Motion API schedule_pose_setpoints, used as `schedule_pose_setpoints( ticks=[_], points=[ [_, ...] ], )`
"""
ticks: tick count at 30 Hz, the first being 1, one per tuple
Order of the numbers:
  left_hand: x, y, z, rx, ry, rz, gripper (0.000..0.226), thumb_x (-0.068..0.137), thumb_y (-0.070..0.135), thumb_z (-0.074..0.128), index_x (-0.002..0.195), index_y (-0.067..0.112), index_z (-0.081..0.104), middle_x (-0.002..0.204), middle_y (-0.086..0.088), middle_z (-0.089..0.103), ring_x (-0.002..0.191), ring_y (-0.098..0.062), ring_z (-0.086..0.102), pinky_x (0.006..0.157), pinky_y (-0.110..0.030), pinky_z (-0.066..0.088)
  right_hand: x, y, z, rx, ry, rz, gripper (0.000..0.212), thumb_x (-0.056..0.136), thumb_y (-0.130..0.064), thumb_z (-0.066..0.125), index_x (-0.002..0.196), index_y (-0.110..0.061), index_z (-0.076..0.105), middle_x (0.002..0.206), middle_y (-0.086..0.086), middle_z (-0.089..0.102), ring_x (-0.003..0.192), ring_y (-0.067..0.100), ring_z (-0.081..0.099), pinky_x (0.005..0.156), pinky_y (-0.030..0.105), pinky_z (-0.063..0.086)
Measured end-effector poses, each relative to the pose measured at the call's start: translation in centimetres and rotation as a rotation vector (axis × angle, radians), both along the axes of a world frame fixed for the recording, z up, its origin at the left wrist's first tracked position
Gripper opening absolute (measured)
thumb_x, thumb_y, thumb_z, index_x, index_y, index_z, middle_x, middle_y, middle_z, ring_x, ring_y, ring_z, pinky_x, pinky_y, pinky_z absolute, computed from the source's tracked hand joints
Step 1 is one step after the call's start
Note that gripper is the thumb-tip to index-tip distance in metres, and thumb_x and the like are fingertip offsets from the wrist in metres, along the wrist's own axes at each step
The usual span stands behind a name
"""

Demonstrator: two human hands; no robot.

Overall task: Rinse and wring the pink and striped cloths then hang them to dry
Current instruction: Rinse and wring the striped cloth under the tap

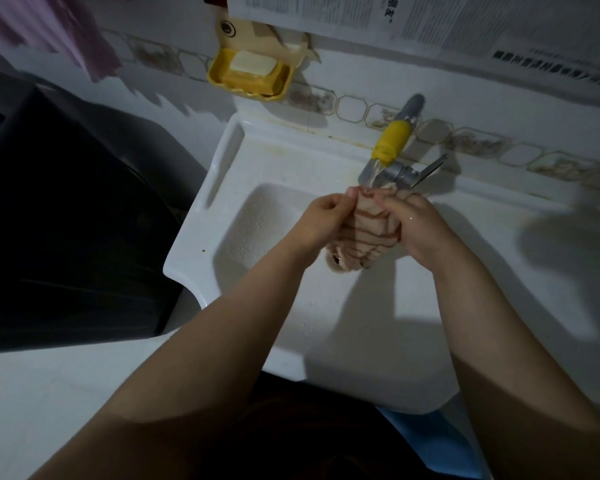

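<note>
A beige cloth with reddish stripes (355, 237) hangs bunched over the white sink (222, 168), its top edge under water running from the yellow-tipped tap (392, 140). My left hand (321, 216) pinches the cloth's upper left edge. My right hand (418, 223) grips its right side, fingers curled round the fabric. A pink cloth (42, 32) hangs at the top left, against the wall.
A yellow soap dish (250, 77) with a white bar sits on the wall above the sink. The tap's metal lever (430, 168) sticks out to the right. A dark appliance (66, 220) stands left of the sink. Printed paper (430, 19) covers the wall.
</note>
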State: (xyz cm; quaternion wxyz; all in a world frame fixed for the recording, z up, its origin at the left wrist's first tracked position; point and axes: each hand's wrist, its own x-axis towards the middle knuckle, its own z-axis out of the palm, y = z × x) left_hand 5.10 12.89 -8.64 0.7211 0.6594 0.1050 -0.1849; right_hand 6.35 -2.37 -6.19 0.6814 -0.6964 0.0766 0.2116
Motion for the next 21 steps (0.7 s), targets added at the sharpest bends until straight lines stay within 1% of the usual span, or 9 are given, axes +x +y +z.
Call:
schedule_pose_setpoints(
  ticks=[2,5,9,11,13,16,18,20,21],
  points=[
    [0.5,1.2,-0.4,0.032,-0.025,0.073,0.032,0.101,0.030,0.044,0.103,0.006,0.065,0.095,-0.010,0.068,0.087,-0.017,0.064,0.079,-0.029,0.053,0.3,-0.1,-0.1,-0.113,-0.058,-0.035,0.017,0.087,-0.030,0.062,0.089,-0.019,0.075,0.092,0.005,0.074,0.091,0.021,0.069,0.086,0.039,0.054],
    [1.1,1.9,-0.3,0.049,-0.035,0.199,0.027,0.103,0.028,0.038,0.111,0.013,0.059,0.110,-0.009,0.061,0.101,-0.019,0.058,0.094,-0.034,0.048,0.8,0.2,0.1,-0.269,-0.129,-0.180,0.025,0.088,-0.031,0.065,0.068,-0.018,0.071,0.068,-0.001,0.069,0.068,0.015,0.066,0.070,0.034,0.054],
    [2.1,0.7,0.4,0.097,0.017,0.315,0.031,0.103,0.024,0.033,0.100,0.007,0.059,0.097,-0.014,0.062,0.089,-0.024,0.060,0.082,-0.035,0.052,0.9,3.4,0.5,-0.365,-0.169,-0.276,0.040,0.093,-0.038,0.056,0.058,-0.019,0.057,0.051,-0.008,0.058,0.048,0.003,0.055,0.050,0.019,0.041],
    [2.5,-0.1,1.1,0.058,0.117,0.332,0.030,0.100,0.023,0.037,0.081,0.011,0.056,0.078,-0.010,0.060,0.071,-0.023,0.059,0.061,-0.026,0.051,0.5,5.8,0.6,-0.463,-0.214,-0.225,0.047,0.096,-0.041,0.049,0.055,-0.016,0.048,0.055,0.001,0.054,0.053,0.012,0.054,0.052,0.024,0.039],
    [2.4,-1.3,2.2,-0.004,0.224,0.286,0.027,0.098,0.028,0.042,0.075,0.018,0.052,0.070,-0.001,0.056,0.060,-0.016,0.055,0.052,-0.023,0.048,0.8,7.1,0.4,-0.585,-0.293,-0.169,0.045,0.099,-0.036,0.041,0.060,-0.014,0.050,0.065,0.006,0.055,0.065,0.021,0.056,0.060,0.029,0.039],
    [2.3,-2.8,2.7,0.017,0.299,0.275,0.039,0.097,0.032,0.042,0.065,0.013,0.053,0.056,-0.005,0.053,0.049,-0.020,0.050,0.053,-0.029,0.048,3.0,6.4,0.5,-0.610,-0.190,-0.247,0.033,0.099,-0.026,0.038,0.096,-0.001,0.059,0.097,0.016,0.060,0.096,0.027,0.059,0.083,0.035,0.045],
    [2.3,-2.7,2.8,0.049,0.279,0.228,0.035,0.098,0.031,0.043,0.083,0.006,0.064,0.063,-0.007,0.059,0.057,-0.024,0.056,0.057,-0.029,0.049,3.6,6.4,0.4,-0.643,-0.198,-0.318,0.033,0.099,-0.029,0.040,0.081,-0.006,0.056,0.096,0.019,0.063,0.094,0.030,0.060,0.080,0.036,0.045],
    [3.0,-1.8,2.2,0.215,0.132,0.185,0.041,0.098,0.028,0.047,0.132,0.005,0.049,0.107,-0.011,0.064,0.096,-0.027,0.063,0.082,-0.034,0.048,2.6,7.6,0.3,-0.700,-0.322,-0.296,0.043,0.099,-0.034,0.040,0.067,-0.010,0.054,0.083,0.018,0.066,0.081,0.030,0.062,0.073,0.037,0.046],
    [2.9,-1.5,1.5,0.287,0.069,0.149,0.049,0.098,0.028,0.048,0.141,0.006,0.039,0.123,-0.013,0.059,0.112,-0.029,0.058,0.093,-0.034,0.041,1.9,8.1,0.2,-0.714,-0.383,-0.274,0.046,0.099,-0.037,0.039,0.066,-0.011,0.057,0.079,0.017,0.067,0.077,0.031,0.063,0.071,0.037,0.048]
  ],
)
